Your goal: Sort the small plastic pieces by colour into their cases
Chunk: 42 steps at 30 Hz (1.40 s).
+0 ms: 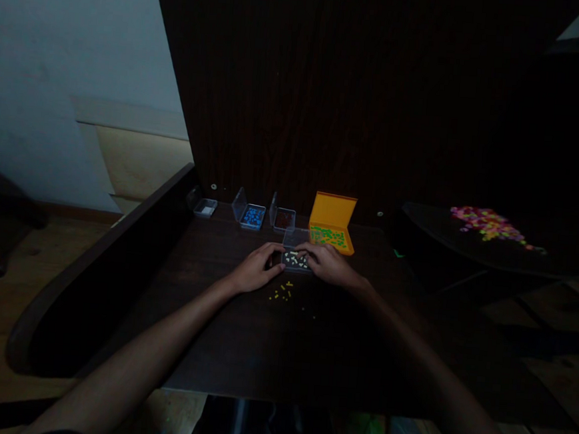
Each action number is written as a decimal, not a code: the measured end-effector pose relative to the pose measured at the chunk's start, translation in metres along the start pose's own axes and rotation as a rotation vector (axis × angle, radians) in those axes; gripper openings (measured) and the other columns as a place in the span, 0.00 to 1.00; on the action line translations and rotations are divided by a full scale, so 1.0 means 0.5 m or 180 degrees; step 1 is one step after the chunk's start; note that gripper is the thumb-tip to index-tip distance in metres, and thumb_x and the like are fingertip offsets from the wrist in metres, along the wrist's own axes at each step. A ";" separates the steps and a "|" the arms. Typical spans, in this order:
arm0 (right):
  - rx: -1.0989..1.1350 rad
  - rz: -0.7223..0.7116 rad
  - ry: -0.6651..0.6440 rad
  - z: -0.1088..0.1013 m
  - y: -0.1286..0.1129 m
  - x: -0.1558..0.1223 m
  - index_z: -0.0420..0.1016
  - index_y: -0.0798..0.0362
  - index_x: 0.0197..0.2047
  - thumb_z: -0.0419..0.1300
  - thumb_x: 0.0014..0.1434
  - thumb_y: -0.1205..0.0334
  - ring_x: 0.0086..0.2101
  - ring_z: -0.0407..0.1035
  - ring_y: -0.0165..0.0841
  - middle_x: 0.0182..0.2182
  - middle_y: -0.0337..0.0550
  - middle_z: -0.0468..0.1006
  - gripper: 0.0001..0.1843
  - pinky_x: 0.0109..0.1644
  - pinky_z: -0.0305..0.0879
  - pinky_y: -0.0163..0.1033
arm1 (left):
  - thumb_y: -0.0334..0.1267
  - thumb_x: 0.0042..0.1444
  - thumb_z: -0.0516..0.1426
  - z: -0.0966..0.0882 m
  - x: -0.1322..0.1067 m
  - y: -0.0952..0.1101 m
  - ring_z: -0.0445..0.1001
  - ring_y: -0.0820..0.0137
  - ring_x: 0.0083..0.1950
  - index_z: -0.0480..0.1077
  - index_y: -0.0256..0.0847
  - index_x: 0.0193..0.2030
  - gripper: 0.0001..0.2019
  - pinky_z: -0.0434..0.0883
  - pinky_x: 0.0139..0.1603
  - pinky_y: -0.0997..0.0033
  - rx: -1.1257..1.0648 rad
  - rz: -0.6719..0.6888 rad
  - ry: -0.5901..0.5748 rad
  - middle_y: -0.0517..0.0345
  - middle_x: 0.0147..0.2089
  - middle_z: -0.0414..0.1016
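A small clear plastic box (pixel 289 268) with several pale pieces (pixel 293 259) in it sits on the dark table, its clear lid (pixel 295 236) raised at the back. Gripping its left side between thumb and fingers is my left hand (pixel 258 269). My right hand (pixel 330 264) grips the right side, fingers bent over the rim and thumb near the pieces. Closer to me, several loose yellow pieces (pixel 284 290) lie on the tabletop. Just behind my right hand stands an open orange box (pixel 334 210) holding green pieces (pixel 327 235).
Along the back stand open clear boxes: one with blue pieces (pixel 253 215), one with dark red pieces (pixel 284 219), and one with something white (pixel 208 208). A raised side panel (pixel 110 263) borders the left. Colourful pieces (pixel 489 226) lie on a dark surface at right.
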State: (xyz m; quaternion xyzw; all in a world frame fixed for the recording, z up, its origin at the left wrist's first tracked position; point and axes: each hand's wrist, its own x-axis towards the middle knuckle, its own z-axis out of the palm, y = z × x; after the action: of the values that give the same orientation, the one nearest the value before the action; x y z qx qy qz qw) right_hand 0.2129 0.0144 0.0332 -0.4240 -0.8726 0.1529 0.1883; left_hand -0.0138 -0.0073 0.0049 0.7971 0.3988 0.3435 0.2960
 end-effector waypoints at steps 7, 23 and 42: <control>0.0043 -0.0059 0.0088 -0.021 -0.014 -0.010 0.75 0.51 0.50 0.53 0.58 0.73 0.43 0.75 0.36 0.42 0.43 0.81 0.18 0.48 0.67 0.40 | 0.40 0.58 0.56 0.001 0.000 -0.002 0.70 0.70 0.36 0.66 0.41 0.51 0.15 0.72 0.43 0.64 -0.0034 -0.0012 -0.0019 0.50 0.55 0.70; 0.0371 -0.0714 -0.0380 -0.040 -0.065 -0.081 0.76 0.51 0.43 0.57 0.58 0.67 0.36 0.71 0.32 0.38 0.43 0.78 0.10 0.43 0.66 0.38 | 0.40 0.59 0.55 0.002 0.000 -0.006 0.71 0.70 0.37 0.66 0.40 0.51 0.14 0.72 0.43 0.65 0.0040 0.0023 -0.0027 0.50 0.56 0.69; 0.0258 -0.0295 -0.0579 -0.001 -0.063 -0.189 0.76 0.52 0.40 0.55 0.63 0.64 0.37 0.72 0.32 0.38 0.44 0.76 0.08 0.42 0.66 0.36 | 0.41 0.58 0.55 0.001 0.000 -0.008 0.71 0.69 0.38 0.66 0.40 0.52 0.16 0.72 0.45 0.63 0.0134 -0.0003 -0.0008 0.50 0.54 0.71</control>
State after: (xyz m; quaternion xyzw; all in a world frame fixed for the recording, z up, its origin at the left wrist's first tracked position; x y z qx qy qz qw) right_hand 0.2455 -0.0794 0.0282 -0.3596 -0.8978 0.2171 0.1322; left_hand -0.0152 -0.0053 0.0018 0.8034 0.4058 0.3339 0.2799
